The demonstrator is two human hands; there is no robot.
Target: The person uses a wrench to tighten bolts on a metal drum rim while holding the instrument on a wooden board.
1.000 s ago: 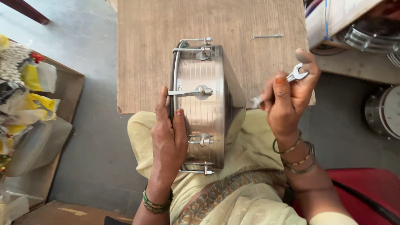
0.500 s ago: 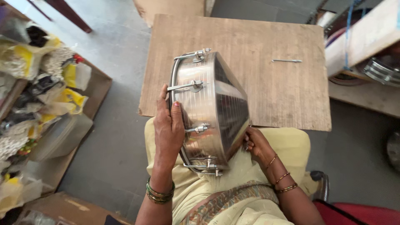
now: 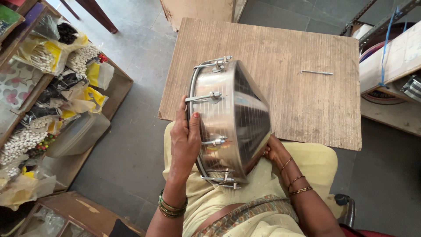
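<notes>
Tilted further since a moment ago, the steel drum shell (image 3: pixel 230 120) now rests on the person's lap at the near edge of the wooden board (image 3: pixel 302 96), which lies mostly bare beyond it. Shiny and tapered, it carries tuning rods around its rim. Its narrow end points right. The left hand (image 3: pixel 186 138) presses flat, fingers together, against the rim; the right hand (image 3: pixel 274 151) cups underneath, its grip hidden.

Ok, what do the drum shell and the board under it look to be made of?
The drum shell looks like polished metal, probably steel: it is silvery and mirrors the board's grain. Its tuning rods look like bright plated metal too. The board looks like unfinished plywood or a similar wood sheet: matte brown, with fine parallel ridges and frayed edges. The left hand lies flat on the shell's rim.
</notes>
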